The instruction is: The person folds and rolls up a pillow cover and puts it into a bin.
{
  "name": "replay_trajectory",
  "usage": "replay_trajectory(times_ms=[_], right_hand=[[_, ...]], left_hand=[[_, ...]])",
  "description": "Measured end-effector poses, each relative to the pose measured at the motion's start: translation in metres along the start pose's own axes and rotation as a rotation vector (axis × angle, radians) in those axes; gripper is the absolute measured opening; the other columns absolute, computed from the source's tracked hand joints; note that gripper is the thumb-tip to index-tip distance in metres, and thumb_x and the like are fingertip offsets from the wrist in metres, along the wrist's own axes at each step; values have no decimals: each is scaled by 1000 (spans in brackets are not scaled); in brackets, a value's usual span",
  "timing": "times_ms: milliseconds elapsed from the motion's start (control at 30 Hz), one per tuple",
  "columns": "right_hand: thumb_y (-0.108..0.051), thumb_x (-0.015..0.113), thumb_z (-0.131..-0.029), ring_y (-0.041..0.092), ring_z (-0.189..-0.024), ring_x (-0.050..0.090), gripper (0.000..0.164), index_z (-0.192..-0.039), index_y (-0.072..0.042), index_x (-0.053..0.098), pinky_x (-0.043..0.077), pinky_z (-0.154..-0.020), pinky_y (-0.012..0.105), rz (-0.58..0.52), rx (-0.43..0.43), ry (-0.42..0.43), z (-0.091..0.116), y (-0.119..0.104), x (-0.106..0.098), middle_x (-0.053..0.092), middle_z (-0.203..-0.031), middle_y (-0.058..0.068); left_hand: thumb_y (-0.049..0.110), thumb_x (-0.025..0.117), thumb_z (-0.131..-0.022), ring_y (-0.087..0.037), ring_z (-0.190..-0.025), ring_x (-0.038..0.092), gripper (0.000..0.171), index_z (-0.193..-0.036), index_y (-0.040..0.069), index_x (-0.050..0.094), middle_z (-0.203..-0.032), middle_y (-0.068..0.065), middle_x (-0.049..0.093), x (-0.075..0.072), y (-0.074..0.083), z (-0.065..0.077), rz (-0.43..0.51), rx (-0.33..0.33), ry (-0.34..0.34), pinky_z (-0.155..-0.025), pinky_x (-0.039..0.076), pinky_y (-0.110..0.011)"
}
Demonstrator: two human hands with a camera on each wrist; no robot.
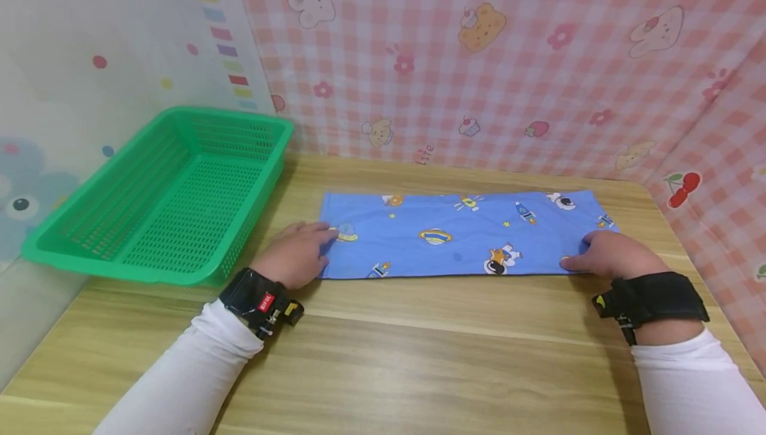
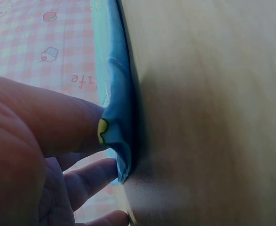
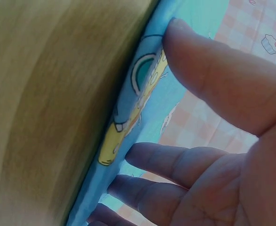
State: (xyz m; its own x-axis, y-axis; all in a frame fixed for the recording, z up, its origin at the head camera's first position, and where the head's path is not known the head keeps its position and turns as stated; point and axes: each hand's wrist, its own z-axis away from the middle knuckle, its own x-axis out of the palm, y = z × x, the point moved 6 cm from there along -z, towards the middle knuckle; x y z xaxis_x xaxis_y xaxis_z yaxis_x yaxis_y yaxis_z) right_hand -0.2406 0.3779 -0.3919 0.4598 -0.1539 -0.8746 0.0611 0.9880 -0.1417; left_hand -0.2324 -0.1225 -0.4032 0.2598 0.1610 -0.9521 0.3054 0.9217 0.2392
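Observation:
A folded blue cloth point(image 1: 413, 249) lies as a long flat strip on the wooden table, printed with astronauts, rockets and a ringed planet. At its left end, my left hand point(image 1: 294, 255) touches the fabric with thumb and fingertips. The left wrist view shows the cloth's edge point(image 2: 119, 94) rumpled beside the thumb point(image 2: 76, 122). My right hand point(image 1: 616, 253) rests on the opposite end, thumb and fingers spread apart. In the right wrist view, the thumb point(image 3: 213, 70) and the extended fingers point(image 3: 175, 160) touch the cloth's upper side.
A green plastic basket point(image 1: 239, 235) with slotted walls stands on the table point(image 1: 431, 368) to the left, close to the left hand. Behind the table hangs a pink checked wall covering point(image 1: 383, 42), which continues along the right side. A pale covering point(image 1: 120, 22) lines the left.

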Motion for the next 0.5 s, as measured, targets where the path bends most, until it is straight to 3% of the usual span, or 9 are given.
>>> replay_trajectory(times_ms=[500], right_hand=[[-57, 70, -93, 63, -128, 48, 95, -138, 23, 47, 44, -106, 72, -2, 2, -10, -2, 0, -1, 45, -142, 48]], left_hand=[[23, 62, -103, -39, -156, 35, 56, -157, 13, 49, -166, -15, 41, 1, 0, -1, -3, 3, 3, -130, 20, -60]])
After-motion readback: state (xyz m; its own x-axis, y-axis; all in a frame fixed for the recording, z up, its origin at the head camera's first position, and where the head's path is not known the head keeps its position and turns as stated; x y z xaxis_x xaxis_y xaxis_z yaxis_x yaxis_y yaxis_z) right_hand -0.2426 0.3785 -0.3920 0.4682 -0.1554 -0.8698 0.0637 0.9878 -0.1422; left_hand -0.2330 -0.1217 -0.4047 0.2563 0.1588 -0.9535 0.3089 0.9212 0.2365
